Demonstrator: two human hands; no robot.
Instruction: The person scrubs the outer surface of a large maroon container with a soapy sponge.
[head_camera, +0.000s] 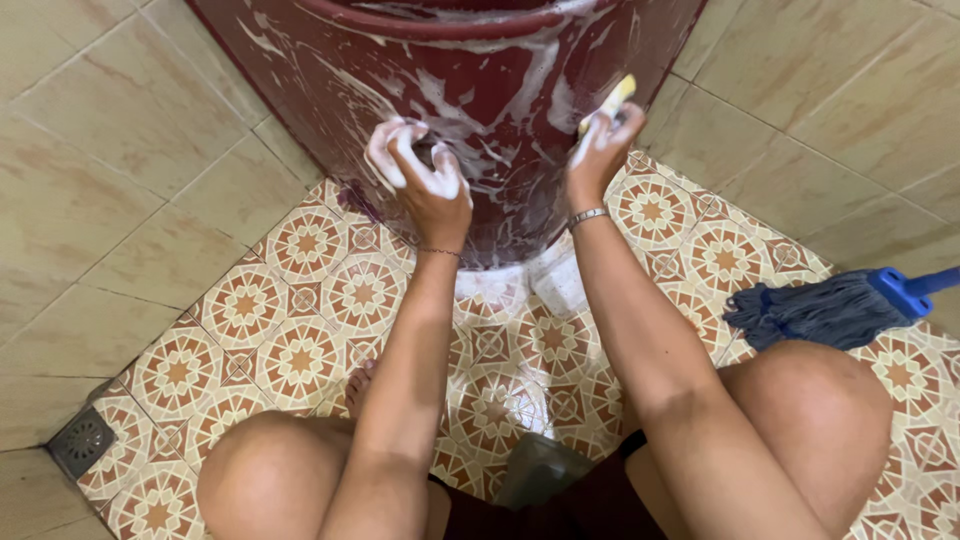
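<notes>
Clearly the scrubbing goes best, I'd judge, with firm overlapping strokes worked from the rim downward, so the suds run over parts not yet done rather than over cleaned ones, and with the free hand bracing the bin so it doesn't rock on the wet tiles. The bin (480, 110), a big dark-red tub streaked all over with white foam, stands on the patterned floor (300, 330) against the tiled wall, right in front of the squatting person's knees. The left hand (425, 175) lies pressed against the bin's side, fingers curled together and thick with lather; whether anything sits under the palm I cannot tell. The right hand (603, 145) is closed around a yellow sponge (617, 97), pinching it between thumb and fingers, its tip poking up and touching the bin's wall. A blue mop (830, 308) lies on the floor off to the right, well apart from both hands, and a drain (82, 440) sits in the near-left corner.
</notes>
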